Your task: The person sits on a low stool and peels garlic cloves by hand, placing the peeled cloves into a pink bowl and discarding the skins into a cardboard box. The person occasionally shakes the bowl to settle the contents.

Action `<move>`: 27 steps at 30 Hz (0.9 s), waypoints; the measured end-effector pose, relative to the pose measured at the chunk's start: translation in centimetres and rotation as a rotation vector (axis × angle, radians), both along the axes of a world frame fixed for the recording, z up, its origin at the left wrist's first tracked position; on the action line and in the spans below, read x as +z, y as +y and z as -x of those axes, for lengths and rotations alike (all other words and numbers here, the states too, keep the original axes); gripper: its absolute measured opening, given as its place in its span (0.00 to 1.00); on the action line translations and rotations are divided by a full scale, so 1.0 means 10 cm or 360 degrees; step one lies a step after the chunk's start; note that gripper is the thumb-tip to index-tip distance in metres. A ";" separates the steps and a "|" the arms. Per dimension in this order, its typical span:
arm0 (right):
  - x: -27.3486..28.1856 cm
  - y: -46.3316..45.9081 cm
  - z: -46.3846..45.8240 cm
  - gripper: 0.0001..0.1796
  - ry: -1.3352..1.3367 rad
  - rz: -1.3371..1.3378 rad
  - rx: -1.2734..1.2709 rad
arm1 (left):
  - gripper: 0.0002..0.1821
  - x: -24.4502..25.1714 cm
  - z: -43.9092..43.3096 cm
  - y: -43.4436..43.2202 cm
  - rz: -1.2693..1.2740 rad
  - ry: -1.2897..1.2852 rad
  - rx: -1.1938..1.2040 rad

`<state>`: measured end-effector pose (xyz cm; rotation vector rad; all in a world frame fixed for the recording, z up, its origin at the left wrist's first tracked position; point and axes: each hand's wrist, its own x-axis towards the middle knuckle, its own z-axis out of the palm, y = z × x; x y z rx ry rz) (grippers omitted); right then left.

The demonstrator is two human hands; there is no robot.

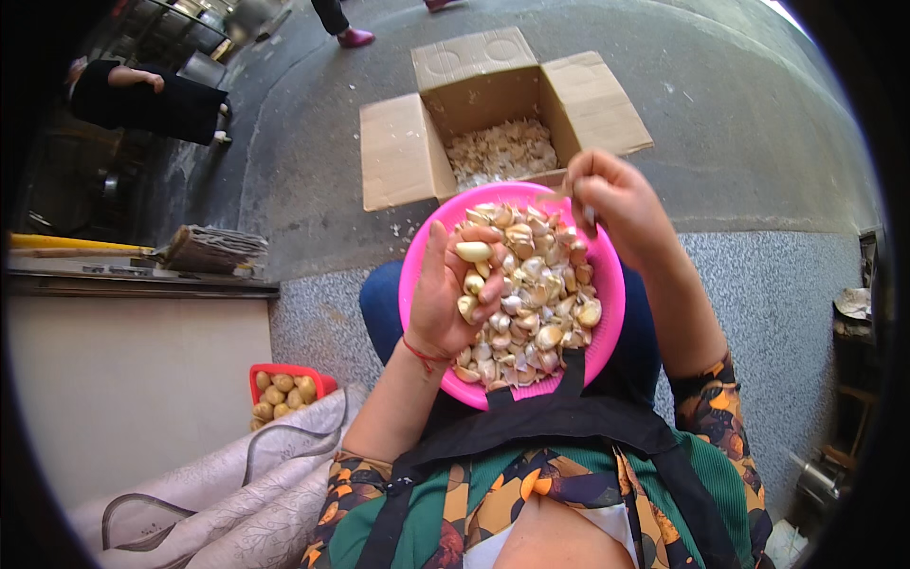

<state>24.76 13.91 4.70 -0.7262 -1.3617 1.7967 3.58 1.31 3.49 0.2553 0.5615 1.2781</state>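
A pink plastic basket (613, 313) rests on my lap, filled with unpeeled garlic cloves (530, 284). Over its left part, my left hand (455, 284) is palm up with fingers curled round several peeled garlic cloves (473, 251). My right hand (615, 199) is above the basket's upper right rim, thumb and fingers pinched together. Something small and dark shows beneath its fingers, too blurred to name. Beyond the basket stands an open cardboard box (407, 153) with garlic skins (505, 149) inside.
At the left, a red basket (327, 384) holds potatoes (283, 384) beside a patterned cloth (234, 484). A stack of flattened cardboard (213, 249) lies on a ledge. One person (149, 99) stands at the upper left; another person's leg and shoe (354, 37) show beyond the box.
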 end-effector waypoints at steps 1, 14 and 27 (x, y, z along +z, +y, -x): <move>0.00 0.18 0.04 0.05 -0.0095 -0.0276 -0.0111 | 0.32 -0.02 0.00 0.01 0.0003 -0.0053 0.0012; -0.79 1.69 0.46 0.18 -0.1128 -0.0737 -0.0345 | 0.24 -0.18 0.09 0.15 0.0126 -0.0217 0.0083; -2.33 0.44 -2.21 0.16 -0.1224 0.0620 -0.0969 | 0.07 -0.12 -0.03 0.14 -0.0009 0.0602 -0.0038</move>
